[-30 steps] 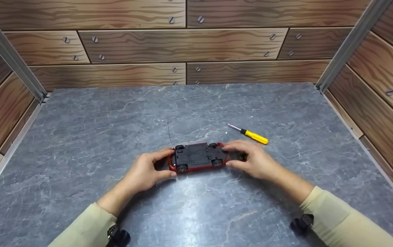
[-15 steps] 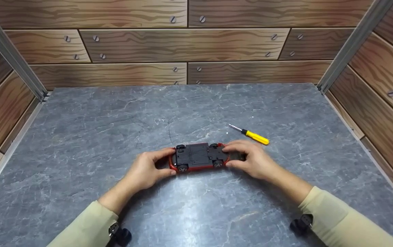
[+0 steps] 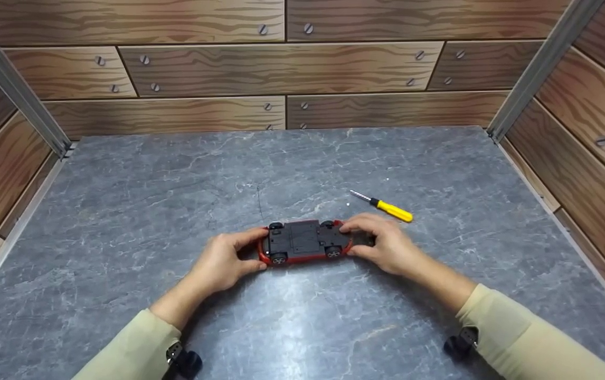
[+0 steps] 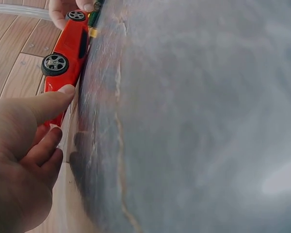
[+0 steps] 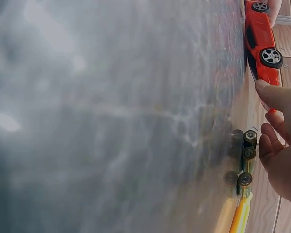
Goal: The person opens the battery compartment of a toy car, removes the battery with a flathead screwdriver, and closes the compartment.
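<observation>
A red toy car lies upside down on the tabletop, its black underside and wheels facing up. At its left end, my left hand grips it between thumb and fingers. My right hand holds the opposite end the same way. In the left wrist view the car's red side shows beyond my left thumb. Three small batteries stand or lie close under my right hand in the right wrist view; from the head they are mostly hidden by that hand.
A screwdriver with a yellow handle lies behind my right hand, its shaft pointing back and left. Two tiny pale specks, perhaps screws, are near it. Wood-patterned walls border the grey marbled table at the back and sides.
</observation>
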### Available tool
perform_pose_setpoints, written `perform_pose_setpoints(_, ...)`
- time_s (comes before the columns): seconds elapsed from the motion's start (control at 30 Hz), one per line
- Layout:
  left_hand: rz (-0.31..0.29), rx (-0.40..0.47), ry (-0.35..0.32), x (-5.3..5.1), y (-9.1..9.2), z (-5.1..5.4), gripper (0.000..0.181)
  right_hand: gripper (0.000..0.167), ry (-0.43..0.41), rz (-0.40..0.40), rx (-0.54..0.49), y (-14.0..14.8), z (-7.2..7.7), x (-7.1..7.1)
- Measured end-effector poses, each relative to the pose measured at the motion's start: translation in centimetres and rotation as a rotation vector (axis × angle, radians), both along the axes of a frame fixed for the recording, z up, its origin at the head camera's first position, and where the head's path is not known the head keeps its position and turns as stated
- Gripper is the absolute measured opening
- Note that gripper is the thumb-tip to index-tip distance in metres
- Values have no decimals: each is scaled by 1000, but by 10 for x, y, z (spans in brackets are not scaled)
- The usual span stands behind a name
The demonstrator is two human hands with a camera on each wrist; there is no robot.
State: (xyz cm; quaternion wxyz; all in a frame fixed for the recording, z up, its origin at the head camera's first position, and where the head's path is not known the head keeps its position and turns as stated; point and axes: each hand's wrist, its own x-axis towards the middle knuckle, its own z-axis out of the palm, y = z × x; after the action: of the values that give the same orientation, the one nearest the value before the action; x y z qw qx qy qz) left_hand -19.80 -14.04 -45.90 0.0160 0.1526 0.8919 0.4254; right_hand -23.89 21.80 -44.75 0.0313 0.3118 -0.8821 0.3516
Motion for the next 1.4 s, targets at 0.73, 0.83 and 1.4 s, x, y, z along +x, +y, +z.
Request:
perform_pose_setpoints(0.73, -47, 193, 16, -2, -3, 23, 59, 38, 47, -24, -250, 7, 13, -3)
perform_pose_setpoints(0.83, -54, 242, -5, -2, -4, 31, 59, 36, 11, -67, -270, 8, 20, -2)
perform_pose_setpoints(1.4, 28, 358, 127, -6, 1, 61, 35, 29, -176, -211, -464, -1, 48, 3)
